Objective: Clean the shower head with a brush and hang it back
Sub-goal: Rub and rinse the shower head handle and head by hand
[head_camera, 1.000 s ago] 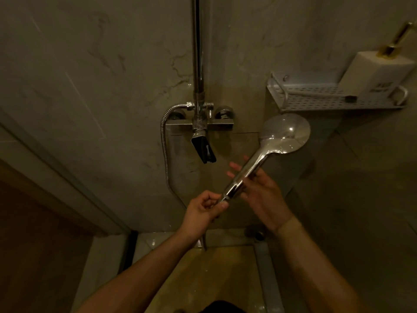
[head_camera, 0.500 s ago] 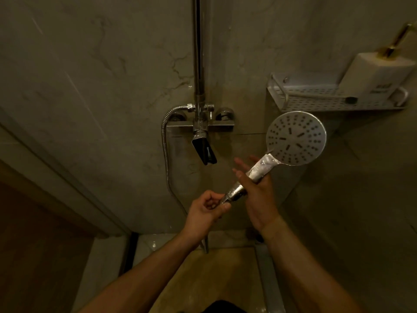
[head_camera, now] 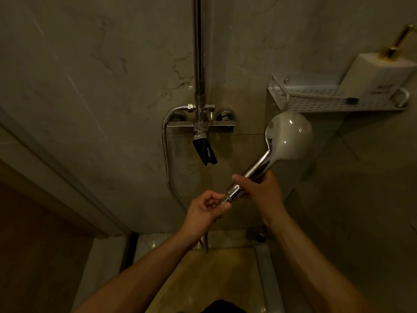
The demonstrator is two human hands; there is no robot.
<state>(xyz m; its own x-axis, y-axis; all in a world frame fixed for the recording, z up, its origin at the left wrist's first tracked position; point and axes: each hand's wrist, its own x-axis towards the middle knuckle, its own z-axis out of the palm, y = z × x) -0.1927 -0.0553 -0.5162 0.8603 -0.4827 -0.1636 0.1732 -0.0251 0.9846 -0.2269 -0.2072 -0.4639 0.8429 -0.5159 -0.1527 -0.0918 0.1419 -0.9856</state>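
Note:
The chrome shower head points up and to the right, its smooth rounded back toward me and its spray face hidden. My right hand grips the middle of its handle. My left hand pinches the fitting at the bottom end of the handle, where the metal hose joins. A thin white brush with a dark tip lies on the perforated wall shelf, above and to the right of the shower head.
The chrome mixer tap with its dark spout is on the wall, left of the shower head. A vertical riser pipe runs up from it. A white pump bottle stands on the shelf. A floor drain lies below.
The shower head has been rotated about its handle: half a second ago its perforated spray face was toward me, now its back is. My right hand has closed around the handle.

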